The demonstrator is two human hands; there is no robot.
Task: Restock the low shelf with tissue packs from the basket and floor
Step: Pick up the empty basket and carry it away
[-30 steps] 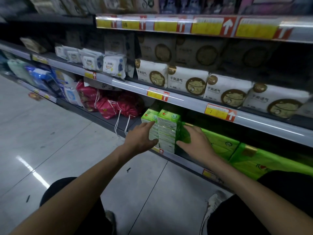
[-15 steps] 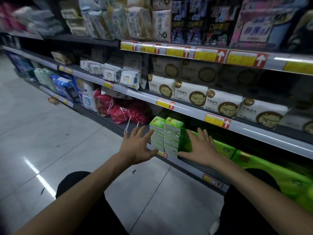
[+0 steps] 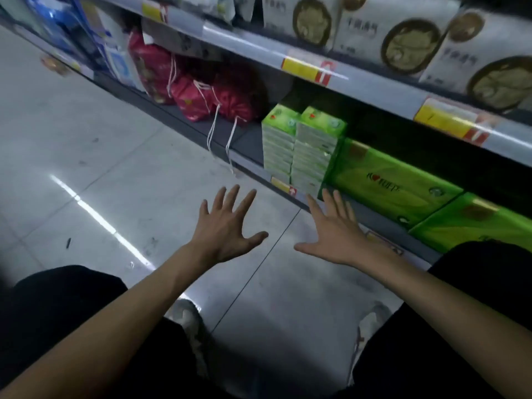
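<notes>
**Change since half a second ago**
- Left hand (image 3: 227, 228): drawn back from the stacks and now over the floor (image 3: 115, 156), clear of the shelf. Its fingers are splayed wide and it holds nothing.
- Right hand (image 3: 334, 231): also pulled back, flat, fingers straight and spread, holding nothing. Its fingertips lie by the front rail of the low shelf (image 3: 250, 144); whether they touch it cannot be told.
- Tissue packs (image 3: 299, 148): unmoved, two upright stacks side by side at the shelf's front edge.
- View: tilted further down, so the top shelves have dropped out of sight.

**Materials and shapes**
- Tissue packs: small flat rectangular blocks in glossy film, bright green tops over pale, banded sides.
- Large green packs (image 3: 388, 182): broad, pillowy, shiny plastic wrap, lying flat just to the right of the stacks.
- Red drawstring bags (image 3: 201, 93): soft and crumpled, with white cords hanging over the shelf lip.
- White packs (image 3: 403, 38): on the shelf above, boxy, each with a round olive emblem.
- Price labels (image 3: 302, 67): yellow and red strips on a grey rail.
- Floor: smooth grey tiles, reflective, thin dark joints.
- Shoes (image 3: 187, 318): pale, below black trousers.
</notes>
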